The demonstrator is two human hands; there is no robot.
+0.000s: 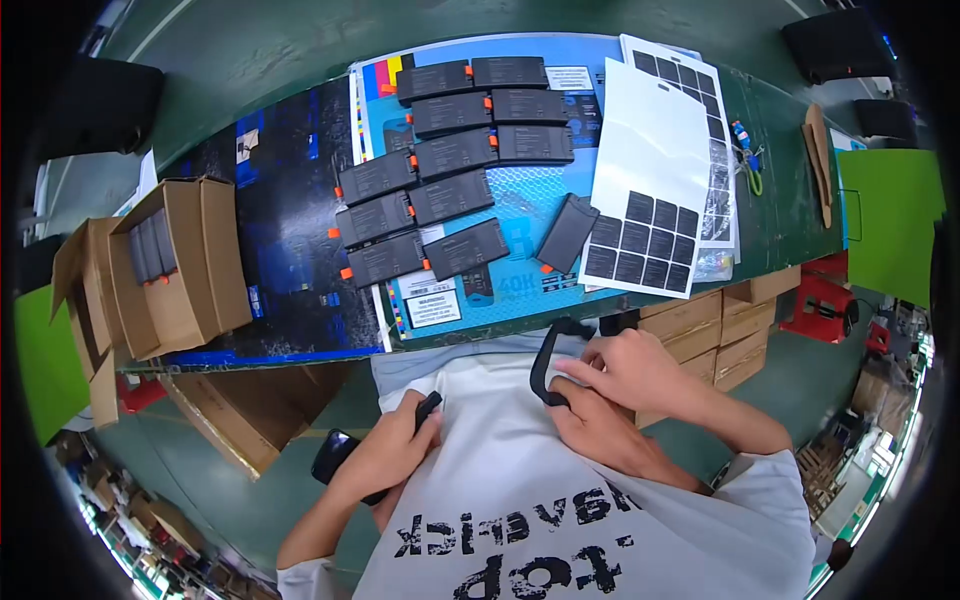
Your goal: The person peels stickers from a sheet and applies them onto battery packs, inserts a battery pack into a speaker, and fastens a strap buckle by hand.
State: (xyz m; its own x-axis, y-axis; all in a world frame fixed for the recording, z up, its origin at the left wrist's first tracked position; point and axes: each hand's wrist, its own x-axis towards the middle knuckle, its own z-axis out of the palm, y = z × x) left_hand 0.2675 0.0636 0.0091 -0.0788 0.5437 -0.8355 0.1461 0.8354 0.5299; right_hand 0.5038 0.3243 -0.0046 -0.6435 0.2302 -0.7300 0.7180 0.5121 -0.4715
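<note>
My left hand (395,445) is closed around a short end of black strap (428,405) at my left side. A dark, phone-like rectangle (336,455) sits by that wrist. My right hand (635,368) has its fingers drawn together at a looped black strap (541,370). Just beneath it, another hand (600,425) grips the strap's lower end; its arm comes from beside my shirt, and it seems to be another person's. More skin shows below my left wrist, partly hidden. My white shirt (500,450) fills the space between the hands.
Several black battery-like packs (450,155) with orange connectors lie in rows on a blue printed sheet (530,200). One pack (568,232) lies apart, beside white label sheets (650,130). An opened carton (215,260) stands left; stacked cartons (690,335) sit below the table edge.
</note>
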